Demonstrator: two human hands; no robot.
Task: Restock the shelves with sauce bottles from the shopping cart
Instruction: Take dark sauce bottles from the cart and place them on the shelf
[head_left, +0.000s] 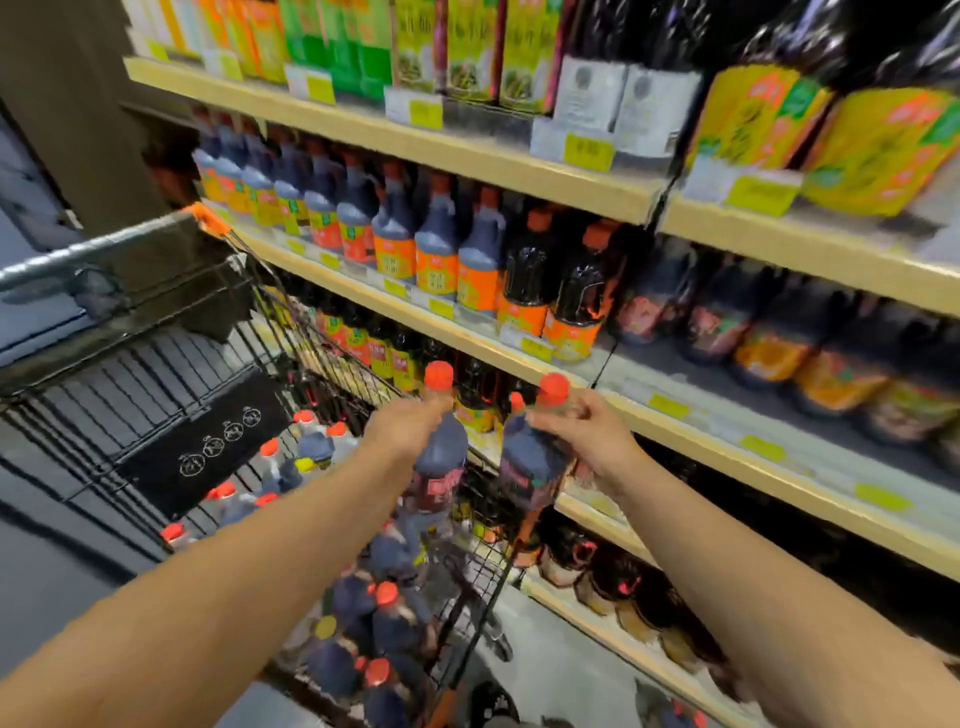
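My left hand (402, 427) grips the neck of a dark sauce bottle (439, 467) with a red cap, held upright above the cart's right edge. My right hand (587, 428) holds a second dark sauce bottle (532, 467) by its neck, close beside the first. The black wire shopping cart (171, 374) stands at the left and below, with several red-capped bottles (384, 613) lying in its basket. The shelves (727, 431) on the right carry rows of similar bottles; the middle shelf has a bare stretch in front of my right hand.
Dark bottles with orange labels (436, 249) line the shelf above. Tall green and yellow cartons (467, 47) and large bottles (753, 109) fill the top shelf. Yellow price tags (667, 405) run along the shelf edges. Lower shelves (613, 582) hold more bottles. Grey floor lies at the left.
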